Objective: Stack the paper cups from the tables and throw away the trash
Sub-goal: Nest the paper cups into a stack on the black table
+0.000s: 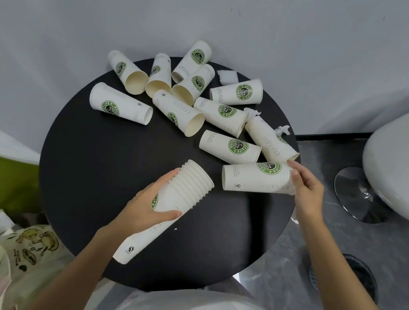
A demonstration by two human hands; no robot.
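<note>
While the left hand (148, 205) wraps around a stack (169, 208) of nested paper cups, thumb on the near side and fingers over the top, the right hand (306, 186) pinches the bottom end of a single cup (253, 177) lying on its side near the right edge of the table (93, 165). The stack slants from the near edge of the round black top up toward the middle, its many rims fanned at the far end and pointing at the open mouth of the pinched cup, a small gap between the two.

Loose cups lie tipped over across the far half of the top. One (230, 147) rests just beyond the pinched cup, and another (271, 141) leans against the right edge, touching the right hand's fingertips. Further back sit two more (220, 114) (237, 91), and one with its mouth toward the camera (178, 115). At the left a lone cup (120, 104) lies apart from the rest. Along the far edge a cluster of four (128, 71) (159, 75) (194, 58) (195, 83) overlaps, some overhanging the rim.

Scraps of white paper show among them: a flat piece (227, 77) at the far edge, a crumpled bit (253, 113) and another (282, 130) at the right.

A printed bag (16, 257) stands open at the lower left beside a green seat (0, 181). To the right, a white chair (397, 169) on a chrome base (359, 195) stands on the grey floor (339, 240).
</note>
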